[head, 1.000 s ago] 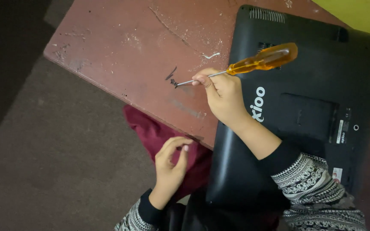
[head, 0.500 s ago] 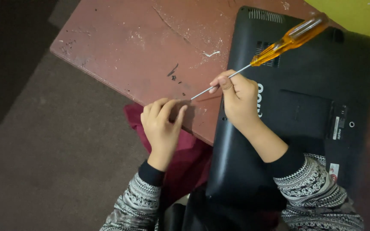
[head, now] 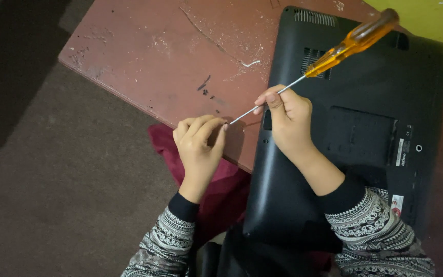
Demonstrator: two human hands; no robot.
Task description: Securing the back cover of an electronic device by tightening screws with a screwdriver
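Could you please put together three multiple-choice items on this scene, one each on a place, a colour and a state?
1. Where does the black device lie?
A. Back side up on the reddish table
B. On the floor
C. Upright against the wall

2. What colour is the screwdriver handle?
A. Blue
B. Translucent orange
C. Black

3. How does the right hand hold the screwdriver?
A. By the handle
B. Not at all
C. By the metal shaft, with the left hand at the tip

Answers:
1. A, vents and labels face upward.
2. B, the handle glows amber.
3. C, the handle sticks out free beyond the fingers.
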